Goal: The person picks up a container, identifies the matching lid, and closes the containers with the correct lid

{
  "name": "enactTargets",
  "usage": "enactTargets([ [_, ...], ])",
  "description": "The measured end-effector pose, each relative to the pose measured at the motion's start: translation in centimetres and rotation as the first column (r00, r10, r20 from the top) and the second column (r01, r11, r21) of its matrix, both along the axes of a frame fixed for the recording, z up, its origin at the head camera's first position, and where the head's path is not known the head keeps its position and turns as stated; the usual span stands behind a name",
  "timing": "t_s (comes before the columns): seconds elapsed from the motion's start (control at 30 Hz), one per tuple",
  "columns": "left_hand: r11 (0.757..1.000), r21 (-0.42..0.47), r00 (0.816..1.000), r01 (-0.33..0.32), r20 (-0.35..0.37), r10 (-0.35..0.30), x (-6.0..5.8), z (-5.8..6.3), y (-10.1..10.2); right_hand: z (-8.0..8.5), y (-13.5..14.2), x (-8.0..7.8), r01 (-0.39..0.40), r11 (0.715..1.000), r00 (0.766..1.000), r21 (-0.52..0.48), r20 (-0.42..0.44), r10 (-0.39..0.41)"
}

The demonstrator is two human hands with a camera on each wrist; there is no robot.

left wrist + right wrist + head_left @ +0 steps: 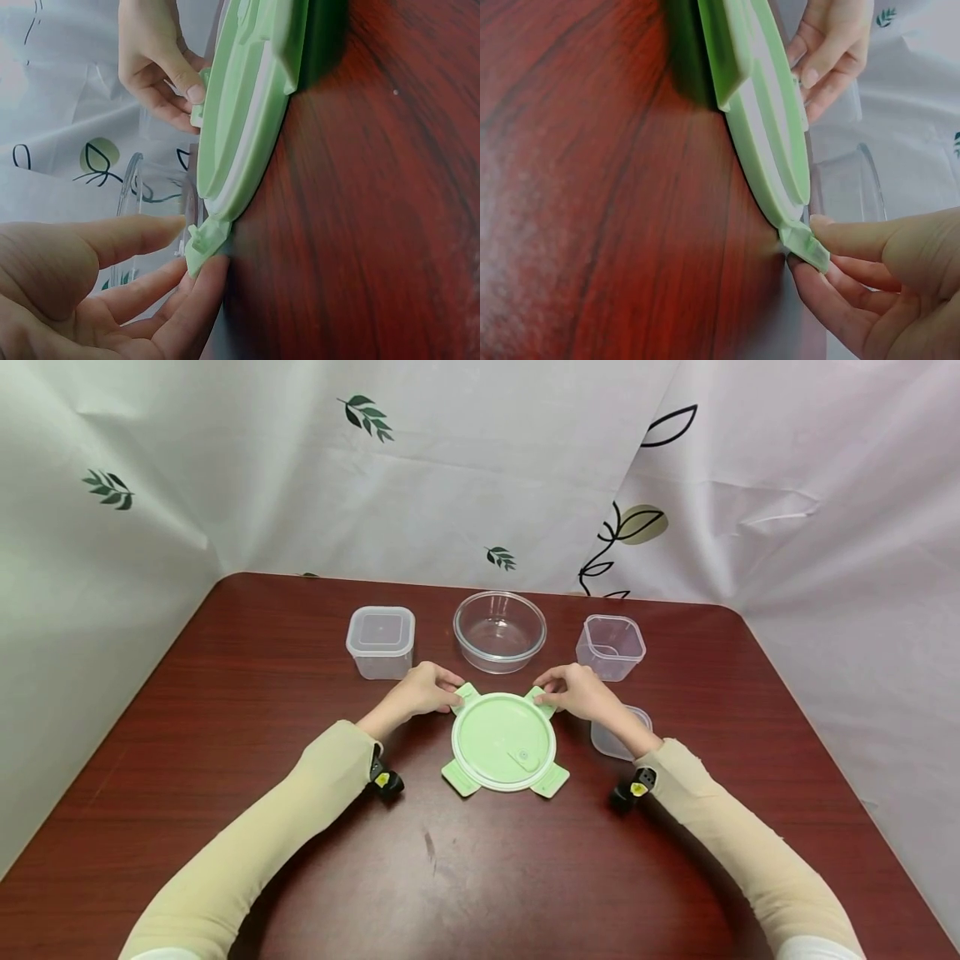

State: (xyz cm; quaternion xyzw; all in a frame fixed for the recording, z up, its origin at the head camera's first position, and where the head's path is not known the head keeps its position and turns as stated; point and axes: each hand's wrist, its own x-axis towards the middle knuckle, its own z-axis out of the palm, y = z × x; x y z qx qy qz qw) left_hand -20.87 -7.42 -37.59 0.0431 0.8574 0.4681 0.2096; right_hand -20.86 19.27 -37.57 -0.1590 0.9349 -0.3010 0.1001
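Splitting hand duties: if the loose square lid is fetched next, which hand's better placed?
Probably right: the right hand is closer to the loose square lid and the open square container. The left hand is across the round green clip lid. Both hands pinch it, so either must release first.

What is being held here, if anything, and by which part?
The green lid, by its two far tabs: the left hand holds one, the right hand the other.
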Motion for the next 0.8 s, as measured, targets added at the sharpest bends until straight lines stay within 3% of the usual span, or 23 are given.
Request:
enactTargets([
  [0.43,0.995,-0.093,0.999,0.033,-0.033,-0.036,-0.27,0.25,0.28,0.15,0.12,-0.02,0.043,0.998,0.997,-0.041,0.066,-0.04],
  [0.8,0.999,-0.042,0.999,0.029,-0.038,-0.031,0.04,0.51,0.3,0.82,0.34,0.11,0.054,0.992,0.987,-0.117,0.155,-0.035],
])
